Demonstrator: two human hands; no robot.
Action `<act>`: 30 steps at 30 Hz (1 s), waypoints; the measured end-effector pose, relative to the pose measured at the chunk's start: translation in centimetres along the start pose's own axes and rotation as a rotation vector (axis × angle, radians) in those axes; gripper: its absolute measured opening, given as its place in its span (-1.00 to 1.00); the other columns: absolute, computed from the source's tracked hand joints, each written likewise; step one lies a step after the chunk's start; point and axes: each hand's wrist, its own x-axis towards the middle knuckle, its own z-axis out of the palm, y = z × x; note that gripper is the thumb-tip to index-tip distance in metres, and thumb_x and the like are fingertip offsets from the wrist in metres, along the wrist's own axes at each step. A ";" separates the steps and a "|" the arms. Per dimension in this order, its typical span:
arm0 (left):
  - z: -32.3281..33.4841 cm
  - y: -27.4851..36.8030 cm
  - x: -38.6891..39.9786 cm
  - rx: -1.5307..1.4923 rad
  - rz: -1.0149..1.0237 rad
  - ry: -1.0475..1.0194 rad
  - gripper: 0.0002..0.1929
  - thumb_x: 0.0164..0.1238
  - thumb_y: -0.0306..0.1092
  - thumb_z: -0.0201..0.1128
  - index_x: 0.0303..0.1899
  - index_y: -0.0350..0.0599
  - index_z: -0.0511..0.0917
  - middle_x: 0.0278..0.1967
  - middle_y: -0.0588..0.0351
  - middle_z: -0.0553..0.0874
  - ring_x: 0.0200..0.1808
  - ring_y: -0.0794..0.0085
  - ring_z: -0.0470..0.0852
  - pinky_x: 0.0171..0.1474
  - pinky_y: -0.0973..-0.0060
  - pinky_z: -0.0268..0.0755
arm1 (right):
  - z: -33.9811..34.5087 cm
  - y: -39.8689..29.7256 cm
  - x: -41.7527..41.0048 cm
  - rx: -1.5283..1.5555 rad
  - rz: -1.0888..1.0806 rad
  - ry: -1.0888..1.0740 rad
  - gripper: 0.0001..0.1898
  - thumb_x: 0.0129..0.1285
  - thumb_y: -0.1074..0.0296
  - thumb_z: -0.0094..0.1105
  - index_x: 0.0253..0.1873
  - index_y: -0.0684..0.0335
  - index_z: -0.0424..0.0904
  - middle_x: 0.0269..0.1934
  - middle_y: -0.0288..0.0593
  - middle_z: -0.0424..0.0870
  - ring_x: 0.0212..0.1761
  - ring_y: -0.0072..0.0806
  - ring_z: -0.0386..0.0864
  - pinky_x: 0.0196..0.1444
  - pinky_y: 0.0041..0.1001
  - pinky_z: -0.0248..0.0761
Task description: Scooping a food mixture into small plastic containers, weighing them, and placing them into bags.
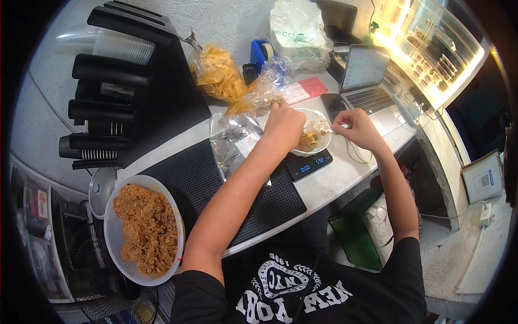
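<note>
My left hand (284, 123) is closed on the gathered part of a clear plastic bag (253, 99) holding yellowish-brown food, beside a white bowl (298, 152). The bowl rests on a black digital scale (308, 166) with a lit display. More yellowish-brown food (308, 140) in thin clear plastic lies in the bowl. At the bowl's right rim, my right hand (353, 126) pinches something small and pale, perhaps the edge of the plastic. An empty-looking clear plastic bag (232, 152) lies below my left hand, partly hidden by the forearm.
A large tub (108, 239) of brown crumbly food stands at lower left, near a black textured mat (182, 174). Behind are a bag of yellow chips (220, 73), a blue tape dispenser (259, 54) and a white plastic bag (299, 36). A laptop (370, 99) and phone (334, 106) sit right; a black cup rack (162, 93) left.
</note>
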 end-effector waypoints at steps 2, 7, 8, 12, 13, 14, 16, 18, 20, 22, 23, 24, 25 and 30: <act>-0.5 -0.1 -0.1 -0.021 0.000 -0.020 -0.69 -0.21 -0.27 0.62 -0.34 -0.10 0.75 -0.29 0.02 0.78 -0.02 0.16 0.67 0.09 0.27 0.40 | -0.3 -0.1 -0.2 -0.021 0.017 -0.016 -0.83 0.26 0.42 0.30 -0.33 0.44 0.63 -0.46 -0.29 0.67 -0.38 -0.67 0.58 -0.27 -0.57 0.48; -2.0 -0.8 -0.3 -0.148 -0.024 -0.019 -0.56 -0.25 -0.22 0.68 -0.22 -0.10 0.77 -0.24 0.06 0.78 0.02 0.19 0.66 0.17 0.24 0.42 | -1.1 -1.3 -0.7 -0.079 0.039 0.080 -0.82 0.26 0.41 0.28 -0.33 0.43 0.62 -0.48 -0.24 0.67 -0.38 -0.62 0.60 -0.21 -0.52 0.51; -2.3 -1.0 -0.5 -0.149 -0.027 -0.019 -0.56 -0.25 -0.22 0.68 -0.22 -0.10 0.77 -0.24 0.06 0.78 0.02 0.19 0.66 0.17 0.24 0.42 | -1.3 -1.4 -0.7 -0.079 0.037 0.077 -0.82 0.26 0.41 0.28 -0.33 0.43 0.62 -0.48 -0.24 0.67 -0.38 -0.62 0.60 -0.21 -0.52 0.51; -3.8 -1.2 -1.1 -0.235 -0.054 0.013 -0.53 -0.23 -0.24 0.67 -0.17 -0.13 0.76 -0.25 0.09 0.78 0.01 0.22 0.66 0.19 0.23 0.42 | -2.4 -1.8 -1.3 -0.185 0.028 0.142 -0.80 0.17 0.34 0.29 -0.33 0.42 0.65 -0.48 -0.09 0.69 -0.39 -0.43 0.69 -0.15 -0.43 0.57; -3.9 -1.3 -1.3 -0.259 -0.056 0.028 -0.53 -0.22 -0.25 0.66 -0.16 -0.13 0.76 -0.25 0.10 0.78 0.00 0.23 0.66 0.18 0.23 0.43 | -2.4 -1.9 -1.4 -0.165 0.042 0.142 -0.80 0.17 0.35 0.29 -0.33 0.42 0.65 -0.49 -0.08 0.69 -0.39 -0.42 0.68 -0.14 -0.42 0.57; -3.9 -1.3 -1.5 -0.259 -0.059 0.029 -0.53 -0.22 -0.25 0.66 -0.16 -0.13 0.76 -0.25 0.10 0.78 0.00 0.23 0.66 0.18 0.23 0.43 | -2.4 -1.9 -1.4 -0.165 0.040 0.140 -0.80 0.17 0.35 0.29 -0.33 0.42 0.65 -0.49 -0.08 0.69 -0.39 -0.42 0.68 -0.14 -0.42 0.57; -3.9 -1.4 -1.6 -0.282 -0.065 0.038 -0.54 -0.20 -0.26 0.66 -0.16 -0.14 0.76 -0.26 0.10 0.78 -0.01 0.22 0.65 0.18 0.24 0.43 | -2.4 -1.8 -1.6 -0.163 0.032 0.153 -0.80 0.17 0.35 0.29 -0.33 0.42 0.64 -0.49 -0.09 0.68 -0.40 -0.43 0.67 -0.14 -0.42 0.57; -3.9 -1.4 -1.8 -0.296 -0.065 0.051 -0.54 -0.20 -0.26 0.66 -0.16 -0.14 0.76 -0.27 0.10 0.78 -0.01 0.21 0.65 0.17 0.25 0.43 | -2.5 -1.8 -1.7 -0.163 0.035 0.153 -0.80 0.17 0.35 0.29 -0.33 0.42 0.64 -0.50 -0.10 0.67 -0.41 -0.43 0.66 -0.15 -0.42 0.56; -3.8 -1.4 -2.0 -0.310 -0.065 0.063 -0.54 -0.19 -0.26 0.66 -0.15 -0.15 0.76 -0.27 0.10 0.78 -0.01 0.21 0.65 0.17 0.26 0.43 | -2.5 -1.8 -1.7 -0.162 0.038 0.154 -0.80 0.18 0.35 0.29 -0.33 0.41 0.64 -0.51 -0.10 0.67 -0.42 -0.44 0.66 -0.15 -0.43 0.56; -3.9 -1.4 -2.0 -0.286 -0.063 0.050 -0.53 -0.20 -0.25 0.66 -0.15 -0.15 0.76 -0.27 0.11 0.78 -0.01 0.20 0.64 0.17 0.27 0.44 | -2.5 -1.7 -1.7 -0.150 0.034 0.161 -0.80 0.19 0.34 0.29 -0.34 0.41 0.64 -0.53 -0.11 0.65 -0.44 -0.45 0.64 -0.15 -0.44 0.55; -3.9 -1.3 -2.1 -0.287 -0.063 0.051 -0.53 -0.20 -0.25 0.66 -0.15 -0.15 0.76 -0.27 0.11 0.78 -0.01 0.20 0.64 0.17 0.27 0.44 | -2.5 -1.7 -1.8 -0.151 0.034 0.161 -0.80 0.19 0.34 0.29 -0.34 0.41 0.64 -0.53 -0.11 0.65 -0.44 -0.45 0.64 -0.15 -0.44 0.55; -3.9 -1.3 -2.1 -0.289 -0.064 0.051 -0.53 -0.20 -0.24 0.66 -0.15 -0.15 0.76 -0.27 0.11 0.78 -0.01 0.20 0.64 0.17 0.27 0.44 | -2.5 -1.8 -1.8 -0.159 0.040 0.164 -0.80 0.19 0.34 0.29 -0.34 0.41 0.64 -0.54 -0.11 0.65 -0.44 -0.45 0.64 -0.15 -0.44 0.55; -4.0 -1.3 -2.1 -0.291 -0.064 0.052 -0.53 -0.20 -0.24 0.66 -0.14 -0.15 0.76 -0.26 0.11 0.78 -0.01 0.20 0.64 0.17 0.27 0.44 | -2.5 -1.9 -1.8 -0.167 0.046 0.167 -0.80 0.19 0.35 0.28 -0.35 0.41 0.63 -0.55 -0.12 0.64 -0.44 -0.46 0.64 -0.15 -0.45 0.55; -3.9 -1.1 -2.2 -0.302 -0.071 0.050 -0.53 -0.19 -0.23 0.66 -0.14 -0.14 0.76 -0.26 0.11 0.79 0.00 0.21 0.65 0.16 0.25 0.45 | -2.5 -2.2 -1.9 -0.173 0.051 0.165 -0.80 0.20 0.35 0.27 -0.35 0.42 0.63 -0.55 -0.13 0.65 -0.44 -0.47 0.64 -0.14 -0.44 0.56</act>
